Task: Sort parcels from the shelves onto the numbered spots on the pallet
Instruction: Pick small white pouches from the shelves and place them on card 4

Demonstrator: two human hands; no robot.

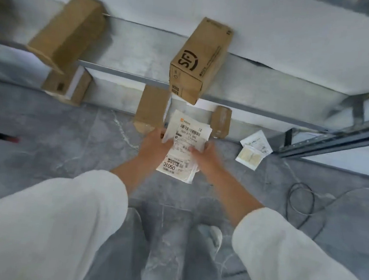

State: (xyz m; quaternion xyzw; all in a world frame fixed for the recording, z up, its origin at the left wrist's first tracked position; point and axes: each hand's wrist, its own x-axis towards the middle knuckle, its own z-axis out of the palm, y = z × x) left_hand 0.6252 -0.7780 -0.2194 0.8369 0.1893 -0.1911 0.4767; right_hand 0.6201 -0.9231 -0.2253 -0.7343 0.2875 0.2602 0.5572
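- Head view: left grip [154,144] and right grip [203,155] both clamped on the white labelled mailer [189,138].
- Advisable: read the label [170,166] number first, keeping the mailer flat.

Box [198,59] stands on shelf [142,51], flat parcel [185,144] apparently before it.

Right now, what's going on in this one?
A person stands facing a low shelf and holds a flat white parcel with shipping labels. The left hand grips its left edge and the right hand its right. It may be several thin ones stacked. An SF box and a brown box sit on the shelf. Two small packets lie on the floor. No pallet is in view.
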